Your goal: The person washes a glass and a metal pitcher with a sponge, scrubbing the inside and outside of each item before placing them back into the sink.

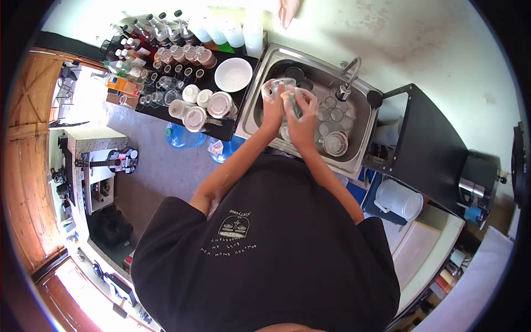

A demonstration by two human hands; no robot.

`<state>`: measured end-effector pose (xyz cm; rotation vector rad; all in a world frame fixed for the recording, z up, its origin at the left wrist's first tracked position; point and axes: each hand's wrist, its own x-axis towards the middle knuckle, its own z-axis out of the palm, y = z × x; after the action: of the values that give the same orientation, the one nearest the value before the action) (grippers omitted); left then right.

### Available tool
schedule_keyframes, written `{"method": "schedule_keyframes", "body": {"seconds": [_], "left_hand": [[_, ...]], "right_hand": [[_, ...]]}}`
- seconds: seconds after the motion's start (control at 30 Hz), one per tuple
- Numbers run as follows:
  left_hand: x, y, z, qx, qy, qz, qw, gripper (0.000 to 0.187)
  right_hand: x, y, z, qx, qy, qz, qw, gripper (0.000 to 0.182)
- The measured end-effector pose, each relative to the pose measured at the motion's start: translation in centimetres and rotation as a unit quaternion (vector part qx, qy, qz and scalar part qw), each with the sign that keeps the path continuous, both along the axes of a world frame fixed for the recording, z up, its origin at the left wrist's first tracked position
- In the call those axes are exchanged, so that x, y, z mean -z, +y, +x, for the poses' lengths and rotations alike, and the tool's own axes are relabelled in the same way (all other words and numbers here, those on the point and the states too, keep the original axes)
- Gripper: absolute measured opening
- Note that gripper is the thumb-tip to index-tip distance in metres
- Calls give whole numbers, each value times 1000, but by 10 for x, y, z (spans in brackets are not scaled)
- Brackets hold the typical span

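Note:
Over the sink point(362, 149), my left hand point(272, 106) is wrapped round a clear glass point(283, 83). Close beside it, my right hand point(301, 110) presses a sponge point(287, 97), yellowish and dark green, against the glass. White suds cover the fingers of both hands. Below them in the basin lie several clear glasses point(336, 114) and a stack of white dishes point(335, 144) at the near right. A dark round dish point(294, 73) sits at the back left of the basin, partly behind my hands.
A metal faucet point(344, 91) rises at the sink's back right. On the black counter to the left stand a white bowl point(233, 74), several cups point(194, 118), glasses and bottles point(157, 27). A black panel point(428, 138) borders the right side, with a white bucket point(399, 199) below.

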<state>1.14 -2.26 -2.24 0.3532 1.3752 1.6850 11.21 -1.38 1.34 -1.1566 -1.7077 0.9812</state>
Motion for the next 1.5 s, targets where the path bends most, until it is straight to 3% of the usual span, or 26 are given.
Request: {"method": "schedule_keyframes", "body": {"seconds": [0.07,0.17,0.37,0.47,0.57,0.67,0.7,0.73,0.77,0.9,1.0,1.03,1.13,1.23,1.33,1.43,1.5], "left_hand": [[-4,3,-9,-14,22,17,1000,54],[-24,-9,-12,25,119,17,992,53],[-7,-2,-36,-3,81,27,996,53],[-6,-10,-35,10,129,15,991,53],[-10,-10,-35,29,52,16,998,48],[-4,-3,-44,35,-20,54,998,46],[-18,-5,-49,44,-39,45,997,47],[-26,-5,-51,52,-60,36,996,48],[10,1,-53,56,57,44,996,49],[-11,2,-30,73,86,40,993,51],[-29,6,-23,72,-144,20,987,52],[-20,8,-30,120,-162,40,979,54],[-6,15,-34,169,-185,56,966,57],[-9,14,-19,211,-279,47,936,62],[-14,19,-12,225,-285,54,930,68],[-25,26,-8,195,-229,43,953,67],[-29,24,-12,195,-136,2,971,67]], "right_hand": [[4,-4,-9,-4,-53,51,997,44],[-7,20,-30,38,22,14,999,47],[-16,1,-36,-61,-128,127,982,49],[-14,10,-43,-47,-61,61,995,48],[-18,24,-48,-38,-25,-9,999,49],[-24,1,-41,-88,-199,171,961,49],[-25,-8,-36,-104,-205,180,956,48],[-26,-7,-35,-91,-184,157,966,47],[-26,-4,-34,-77,-161,135,975,47],[-22,34,-33,1,-13,9,1000,46],[-30,29,-25,-30,-98,84,991,47],[-32,20,-19,-55,-187,177,965,48],[-37,8,-1,-108,-177,176,962,49],[-26,41,-2,-40,-30,30,998,50],[-23,62,0,-24,0,-6,1000,51],[-32,32,17,-94,-186,201,957,50],[-32,26,29,-122,-193,195,954,49]]}}
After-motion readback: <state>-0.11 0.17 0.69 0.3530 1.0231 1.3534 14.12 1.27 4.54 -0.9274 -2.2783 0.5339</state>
